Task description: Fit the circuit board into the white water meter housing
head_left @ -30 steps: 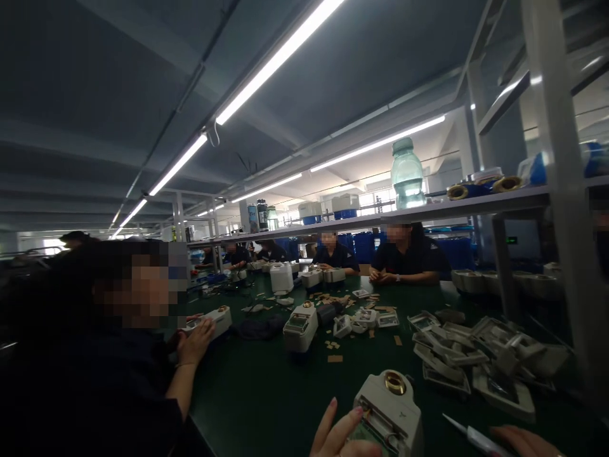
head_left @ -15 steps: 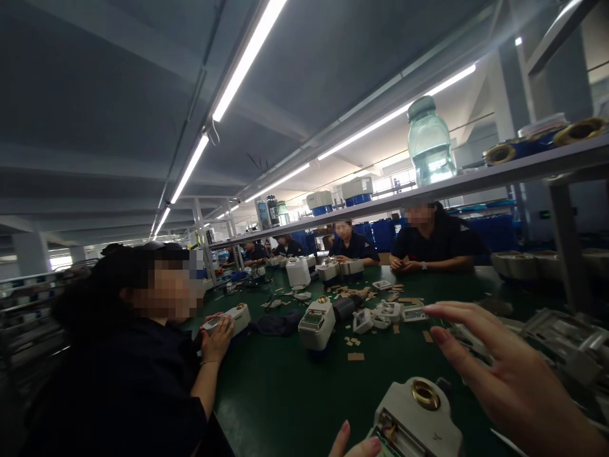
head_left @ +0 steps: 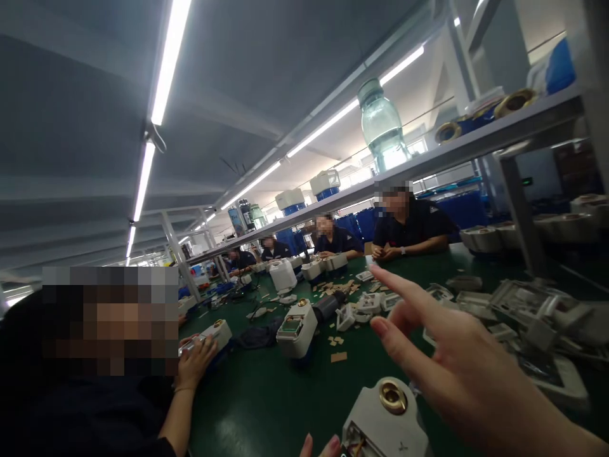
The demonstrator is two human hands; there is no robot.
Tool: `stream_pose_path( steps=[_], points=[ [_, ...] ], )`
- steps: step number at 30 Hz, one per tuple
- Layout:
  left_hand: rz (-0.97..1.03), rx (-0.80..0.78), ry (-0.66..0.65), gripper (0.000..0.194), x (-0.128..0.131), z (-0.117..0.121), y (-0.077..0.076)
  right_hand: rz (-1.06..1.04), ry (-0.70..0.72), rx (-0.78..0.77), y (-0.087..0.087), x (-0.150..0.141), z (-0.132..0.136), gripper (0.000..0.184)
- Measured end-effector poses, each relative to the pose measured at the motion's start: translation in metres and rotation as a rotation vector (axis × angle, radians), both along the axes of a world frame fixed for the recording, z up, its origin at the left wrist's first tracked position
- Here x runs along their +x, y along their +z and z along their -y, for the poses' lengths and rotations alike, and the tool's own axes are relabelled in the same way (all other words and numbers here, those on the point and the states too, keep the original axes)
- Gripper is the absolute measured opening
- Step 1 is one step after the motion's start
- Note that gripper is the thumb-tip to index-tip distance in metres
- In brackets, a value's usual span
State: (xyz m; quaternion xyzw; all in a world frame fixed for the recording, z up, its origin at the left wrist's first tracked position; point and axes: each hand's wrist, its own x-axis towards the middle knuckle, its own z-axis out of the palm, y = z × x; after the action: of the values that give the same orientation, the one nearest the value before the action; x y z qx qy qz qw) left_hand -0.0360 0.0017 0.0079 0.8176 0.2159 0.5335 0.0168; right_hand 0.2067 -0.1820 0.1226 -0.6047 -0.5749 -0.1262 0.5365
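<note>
A pale grey housing (head_left: 380, 422) with a brass ring on top and wires in an open recess stands at the bottom edge, partly cut off. My right hand (head_left: 447, 355) is raised above and to the right of it, index finger stretched out and thumb apart, holding nothing. Only two fingertips of my left hand (head_left: 321, 447) show at the bottom edge. They are spread, close to the left side of the housing; whether they touch it I cannot tell.
Another housing (head_left: 297, 330) stands mid-table beside a dark grey cylinder (head_left: 329, 306). Pale plastic frames (head_left: 528, 311) are piled at the right. Cardboard scraps (head_left: 339, 357) lie about. A co-worker's hand (head_left: 196, 362) rests on a housing at left. Overhead runs a shelf (head_left: 457, 152) with a bottle (head_left: 383, 130).
The view has swung right, so things sit further left. My right hand stays raised and open; my left fingertips have sunk lower in the frame. The co-worker at left appears nearer.
</note>
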Motion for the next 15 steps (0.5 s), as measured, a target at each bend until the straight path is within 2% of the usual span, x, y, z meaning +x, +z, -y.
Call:
stream_pose_path(
  steps=[2, 5, 8, 11, 12, 14, 15],
  points=[
    [0.072, -0.041, 0.034, 0.051, -0.014, -0.035, 0.021, 0.091, -0.013, -0.092, 0.015, -0.001, -0.015, 0.058],
    [0.171, -0.122, 0.089, 0.048, -0.033, -0.086, 0.040, 0.226, -0.109, -0.243, 0.041, 0.005, -0.038, 0.070],
    [0.291, -0.223, 0.148, 0.047, -0.043, -0.127, 0.046, 0.335, -0.218, -0.312, 0.068, 0.011, -0.058, 0.074],
    [0.475, -0.331, 0.227, 0.069, -0.044, -0.154, 0.048, 0.391, -0.259, -0.324, 0.095, 0.011, -0.078, 0.075],
    [0.549, -0.368, 0.257, 0.070, -0.043, -0.161, 0.049, 0.409, -0.272, -0.325, 0.103, 0.011, -0.086, 0.075],
    [0.710, -0.445, 0.320, 0.051, -0.040, -0.172, 0.051, 0.439, -0.294, -0.330, 0.119, 0.008, -0.103, 0.075],
    [0.799, -0.486, 0.356, 0.028, -0.038, -0.177, 0.051, 0.448, -0.303, -0.335, 0.127, 0.007, -0.112, 0.074]
  ],
)
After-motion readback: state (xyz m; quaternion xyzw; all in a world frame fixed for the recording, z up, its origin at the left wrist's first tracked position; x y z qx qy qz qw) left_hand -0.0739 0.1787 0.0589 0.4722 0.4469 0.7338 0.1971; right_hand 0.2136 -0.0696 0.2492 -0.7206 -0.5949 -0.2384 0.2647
